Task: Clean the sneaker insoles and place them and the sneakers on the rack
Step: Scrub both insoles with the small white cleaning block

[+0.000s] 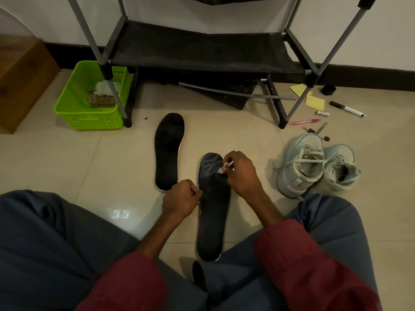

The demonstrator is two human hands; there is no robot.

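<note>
Two black insoles lie on the tiled floor. The near insole (213, 212) lies lengthwise between my knees, its toe part streaked pale. My left hand (182, 198) pinches its left edge at mid length. My right hand (241, 173) presses a small whitish wipe (223, 168) against its toe area. The other insole (168, 151) rests flat further left, untouched. A pair of pale blue sneakers (314, 167) stands to the right, laces loose. The black shoe rack (202, 52) stands ahead against the wall, its lower shelf bare.
A green basket (89, 113) with cloths sits left of the rack, beside a brown box (20, 81). Yellow notes (314, 102), a marker (347, 108), a pink pen (304, 121) and keys (316, 131) litter the floor at right. A loose grey tube (235, 92) lies under the rack.
</note>
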